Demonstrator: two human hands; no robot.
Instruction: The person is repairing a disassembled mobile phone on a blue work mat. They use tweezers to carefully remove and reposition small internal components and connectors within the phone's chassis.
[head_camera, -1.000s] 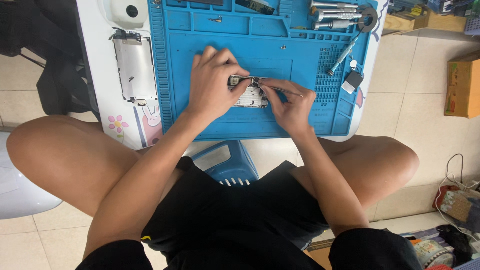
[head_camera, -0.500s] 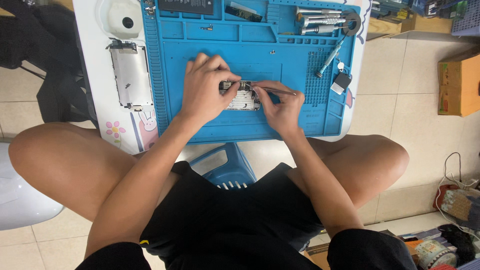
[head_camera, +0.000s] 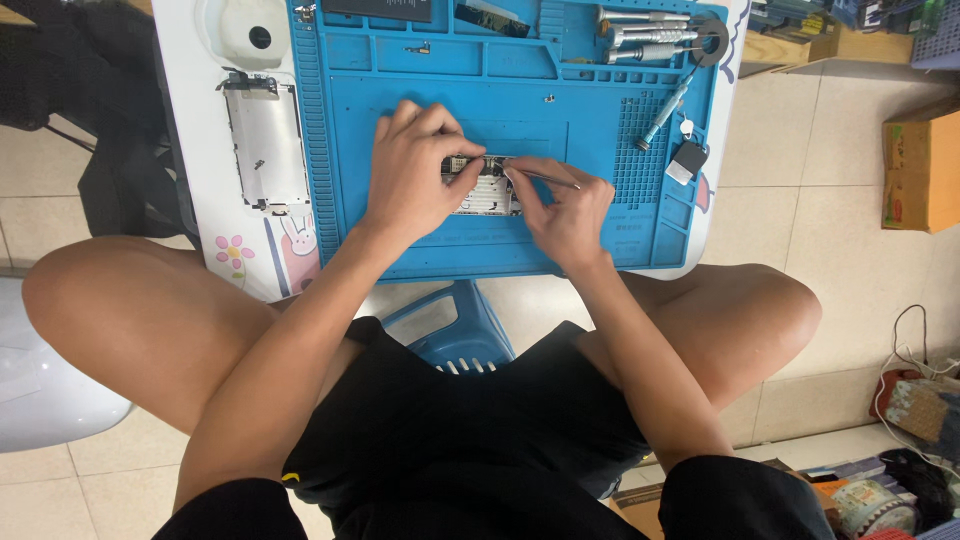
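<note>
An opened phone body (head_camera: 484, 190) lies on the blue repair mat (head_camera: 520, 90), mostly hidden under my hands. My left hand (head_camera: 412, 168) presses down on its left part with fingers curled over it. My right hand (head_camera: 566, 208) pinches thin metal tweezers (head_camera: 545, 176), whose tip points left into the phone's upper edge, beside my left fingertips.
A detached phone screen (head_camera: 266, 145) lies on the white table left of the mat. Screwdrivers (head_camera: 645, 35), a blue-handled tool (head_camera: 664, 112) and a small black part (head_camera: 684, 161) sit at the mat's right. A blue stool (head_camera: 447, 322) is between my knees. Cardboard boxes (head_camera: 920, 170) stand at right.
The view has shifted slightly, so the mat sits a little lower and left in frame. Both hands stay on the phone with the tweezers at its top edge.
</note>
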